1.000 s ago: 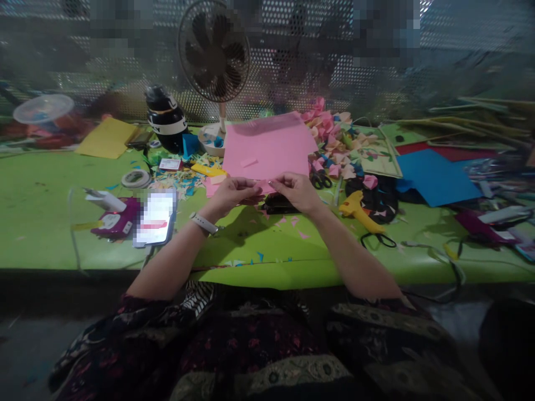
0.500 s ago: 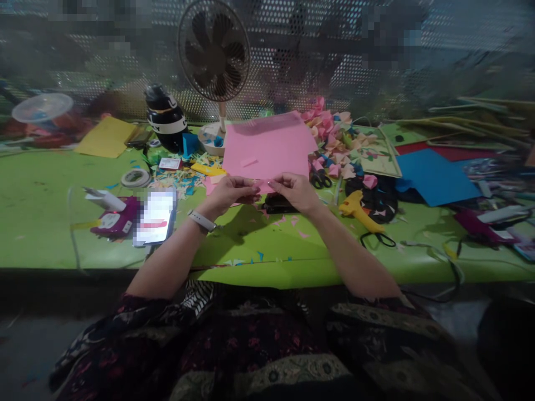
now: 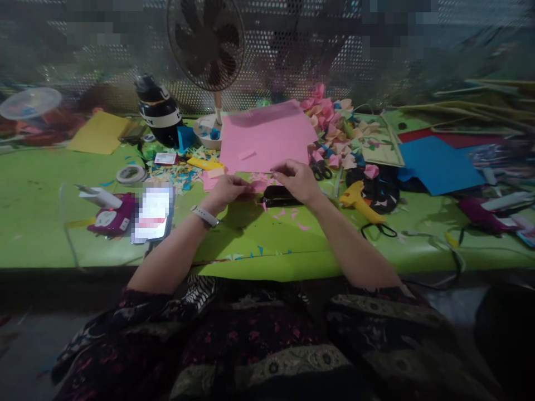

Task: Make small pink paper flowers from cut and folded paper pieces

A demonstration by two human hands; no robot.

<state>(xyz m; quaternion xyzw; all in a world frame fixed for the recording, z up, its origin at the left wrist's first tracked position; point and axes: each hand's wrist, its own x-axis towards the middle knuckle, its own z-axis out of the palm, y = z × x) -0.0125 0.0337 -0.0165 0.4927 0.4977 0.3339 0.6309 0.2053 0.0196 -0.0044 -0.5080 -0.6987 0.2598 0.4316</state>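
Pinched, apparently, by the left hand point(image 3: 229, 190), a small pink paper piece point(image 3: 248, 196) sits centrally above the green tabletop point(image 3: 246, 236). The right hand point(image 3: 299, 180), its grip indeterminable, has parted from it, leaving one-handed support. Outward: an elongated black stapler point(image 3: 276, 197); toward the back edge, a large pink paper sheet point(image 3: 267, 136).

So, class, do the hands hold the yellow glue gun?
No, the glue gun lies apart from the left hand and the right hand.
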